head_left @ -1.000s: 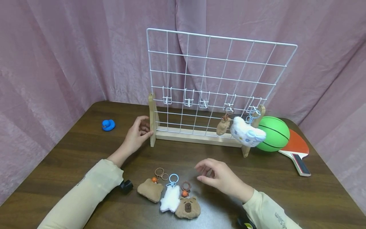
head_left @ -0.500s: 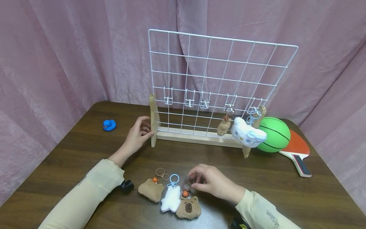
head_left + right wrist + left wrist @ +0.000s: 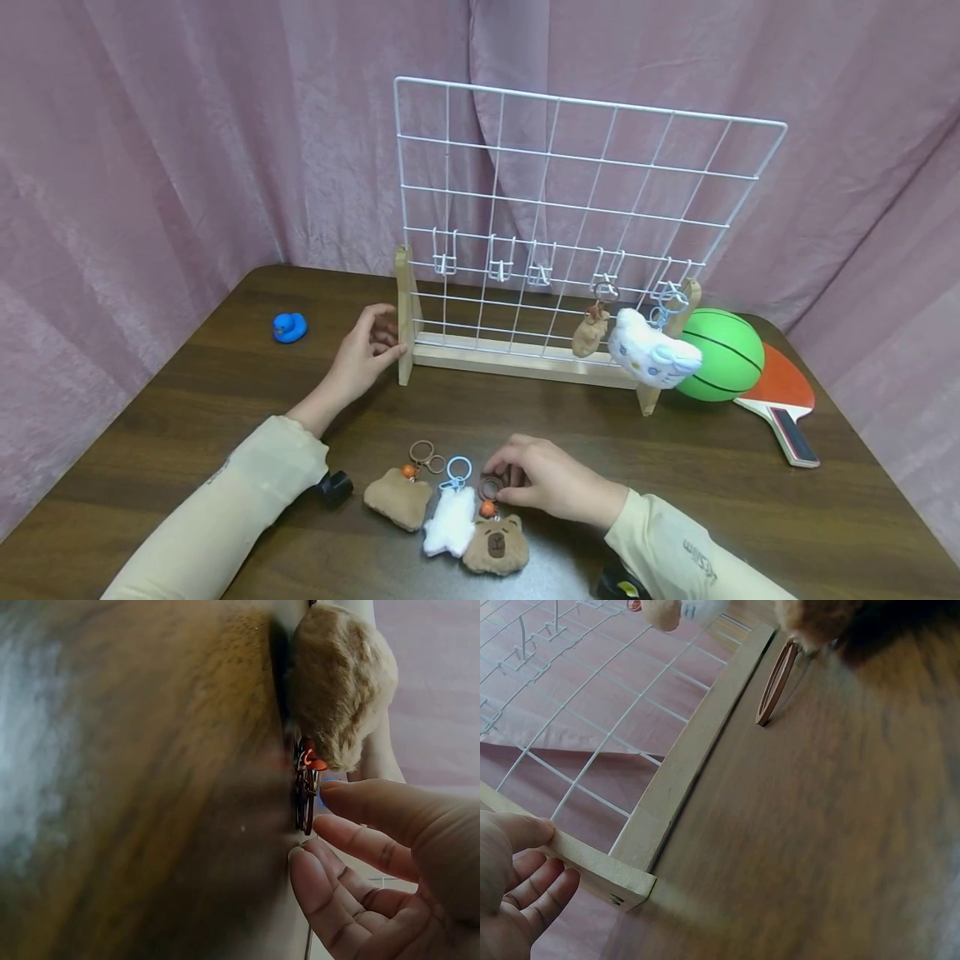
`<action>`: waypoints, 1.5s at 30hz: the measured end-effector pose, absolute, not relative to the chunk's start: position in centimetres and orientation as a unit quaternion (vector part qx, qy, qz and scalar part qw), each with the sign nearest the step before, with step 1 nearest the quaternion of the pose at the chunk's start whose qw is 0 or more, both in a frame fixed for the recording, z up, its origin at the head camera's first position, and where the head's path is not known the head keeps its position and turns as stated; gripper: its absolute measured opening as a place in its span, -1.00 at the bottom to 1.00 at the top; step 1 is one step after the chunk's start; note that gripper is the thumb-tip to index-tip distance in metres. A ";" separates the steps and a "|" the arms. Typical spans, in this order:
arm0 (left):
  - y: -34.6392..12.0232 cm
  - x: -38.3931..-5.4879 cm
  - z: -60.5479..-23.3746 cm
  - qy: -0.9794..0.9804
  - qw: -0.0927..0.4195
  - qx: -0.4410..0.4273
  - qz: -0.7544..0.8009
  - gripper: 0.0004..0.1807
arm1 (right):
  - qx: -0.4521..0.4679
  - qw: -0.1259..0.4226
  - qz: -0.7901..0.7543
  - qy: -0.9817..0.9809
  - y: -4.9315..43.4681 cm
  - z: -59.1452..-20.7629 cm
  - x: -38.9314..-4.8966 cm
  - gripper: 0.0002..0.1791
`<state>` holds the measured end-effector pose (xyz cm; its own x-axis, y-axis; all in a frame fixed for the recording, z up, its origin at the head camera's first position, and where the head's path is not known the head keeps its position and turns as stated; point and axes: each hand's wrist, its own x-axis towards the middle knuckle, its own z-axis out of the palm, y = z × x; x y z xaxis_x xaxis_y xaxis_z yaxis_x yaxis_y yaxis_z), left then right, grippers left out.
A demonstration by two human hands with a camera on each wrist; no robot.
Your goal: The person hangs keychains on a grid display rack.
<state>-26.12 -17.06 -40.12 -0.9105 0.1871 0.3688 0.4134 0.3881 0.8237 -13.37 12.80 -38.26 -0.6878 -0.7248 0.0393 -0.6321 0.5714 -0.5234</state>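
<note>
Keychain (image 3: 497, 546): we're likely readying pickup, right hand (image 3: 555, 482) unclenched at ring (image 3: 305, 801), left hand (image 3: 362, 350) gripping stand (image 3: 405, 283); pinch seemingly needed.

Two arms reach forward, the left hand (image 3: 362, 350) farther out than the right hand (image 3: 551, 479).
The left forearm slants up from the lower left; its thumb stretches nearly straight, the other fingers bent apart from it. The right forearm comes in from the lower right, the back of its hand upward, fingers curved leftward, thumb and index tips near each other.
</note>
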 end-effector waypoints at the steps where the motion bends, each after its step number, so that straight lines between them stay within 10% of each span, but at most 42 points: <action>1: -17.0 -26.1 -40.1 -0.826 0.108 -0.182 -0.523 -0.38 | -0.385 0.093 -0.255 0.882 12.8 -38.2 -13.4 -0.74; 45: -17.0 -25.9 -40.0 -0.829 0.113 -0.182 -0.517 -0.40 | -0.376 0.110 -0.265 0.881 11.8 -38.4 -13.2 -0.70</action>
<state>-25.92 -17.01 -40.03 -0.9080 0.1854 0.3758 0.4190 0.3995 0.8154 -13.24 11.79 -38.35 -0.6933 -0.7206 0.0057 -0.6043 0.5770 -0.5495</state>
